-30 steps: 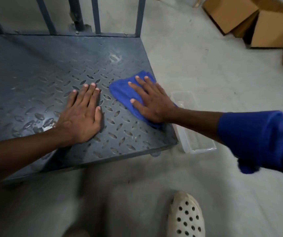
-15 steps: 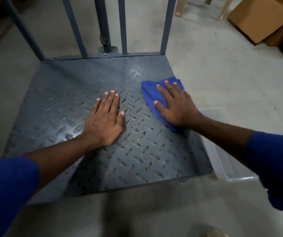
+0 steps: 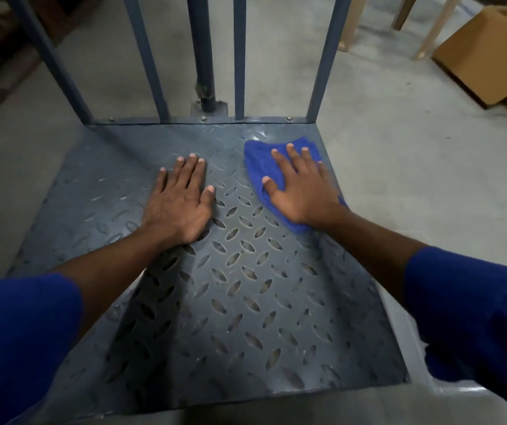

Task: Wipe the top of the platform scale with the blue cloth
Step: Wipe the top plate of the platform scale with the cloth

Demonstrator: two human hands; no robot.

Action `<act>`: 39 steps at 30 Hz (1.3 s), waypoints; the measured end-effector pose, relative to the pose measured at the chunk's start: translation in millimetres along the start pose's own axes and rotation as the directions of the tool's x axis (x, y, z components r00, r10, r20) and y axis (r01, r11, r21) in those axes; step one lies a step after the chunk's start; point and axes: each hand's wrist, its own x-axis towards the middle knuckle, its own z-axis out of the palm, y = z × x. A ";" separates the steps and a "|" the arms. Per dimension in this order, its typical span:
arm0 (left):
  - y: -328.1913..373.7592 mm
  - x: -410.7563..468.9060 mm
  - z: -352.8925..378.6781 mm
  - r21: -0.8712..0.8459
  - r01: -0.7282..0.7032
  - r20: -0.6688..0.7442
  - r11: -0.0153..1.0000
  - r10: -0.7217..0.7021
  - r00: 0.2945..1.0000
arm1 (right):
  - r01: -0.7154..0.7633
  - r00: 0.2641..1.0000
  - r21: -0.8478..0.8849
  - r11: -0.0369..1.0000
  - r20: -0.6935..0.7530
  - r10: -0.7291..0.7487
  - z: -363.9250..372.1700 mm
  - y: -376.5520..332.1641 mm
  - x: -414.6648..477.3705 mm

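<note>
A worker's arms, seen from a head-worn camera, wear deep blue sleeves, the left sleeve [image 3: 22, 342] and right sleeve [image 3: 473, 317] ending partway along bare forearms, the fabric possibly a soft knit, with short-trimmed nails on the left hand [image 3: 178, 204] and right hand [image 3: 303, 194].

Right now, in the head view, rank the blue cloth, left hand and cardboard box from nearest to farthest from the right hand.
1. blue cloth, under the right hand.
2. left hand, just to its left.
3. cardboard box, far right on floor.
</note>
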 end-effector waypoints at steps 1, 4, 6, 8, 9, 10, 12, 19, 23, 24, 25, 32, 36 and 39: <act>0.1 2.6 0.6 0.002 0.007 0.002 1.000 -0.007 1.000 | 0.099 0.995 -0.014 0.995 0.010 -0.099 3.2 -8.3 2.8; -0.8 10.6 0.2 0.003 0.007 0.004 1.000 -0.007 1.000 | 0.296 0.955 -0.021 0.955 -0.003 -0.296 3.2 -5.1 27.6; -2.1 15.5 -1.5 -0.003 0.007 0.011 1.000 -0.007 1.000 | 0.135 0.986 -0.007 0.991 -0.101 -0.135 -0.7 14.4 53.1; -1.8 19.4 -0.7 0.001 0.020 0.001 1.000 -0.020 1.000 | -0.081 0.989 0.008 0.997 -0.120 0.082 0.1 26.5 67.2; -1.8 21.1 0.8 0.001 0.031 -0.008 1.000 -0.030 1.000 | -0.134 0.985 0.008 0.991 -0.107 0.134 2.4 24.1 71.8; -1.5 22.1 1.5 -0.003 0.042 -0.018 0.999 -0.042 0.999 | -0.147 0.985 0.002 0.989 -0.090 0.146 4.1 15.6 75.5; -0.9 22.1 3.6 -0.008 0.053 -0.034 0.999 -0.054 0.998 | -0.080 0.996 -0.015 0.997 -0.049 0.079 3.6 -10.2 80.7; 1.8 22.9 -1.2 0.027 0.075 0.004 0.997 -0.075 0.997 | 0.257 0.961 -0.035 0.966 0.116 -0.251 2.8 -75.7 95.5; 4.7 18.4 -6.6 0.028 0.060 0.030 0.998 -0.061 0.998 | 0.278 0.958 0.010 0.960 0.066 -0.278 -2.0 -43.4 68.5; 3.8 17.0 -7.0 0.028 0.049 0.038 0.998 -0.050 0.998 | 0.252 0.968 0.001 0.968 0.004 -0.252 -0.8 -26.3 62.9; 1.9 14.3 -7.5 0.024 0.036 0.043 0.999 -0.037 0.998 | 0.205 0.977 -0.007 0.979 -0.064 -0.205 -0.3 -7.2 59.3; -8.8 -7.3 -3.5 0.018 -0.030 0.019 0.999 0.029 0.999 | -0.108 0.994 -0.007 0.994 -0.032 0.108 -3.7 25.4 48.0; -6.5 -11.3 -4.2 0.007 0.003 0.004 1.000 -0.003 1.000 | 0.174 0.985 -0.033 0.984 0.025 -0.173 4.0 -60.8 39.1; -8.5 -21.5 -1.7 -0.019 0.060 -0.024 0.998 -0.060 0.998 | 0.339 0.937 -0.050 0.939 0.104 -0.333 1.3 -86.4 32.8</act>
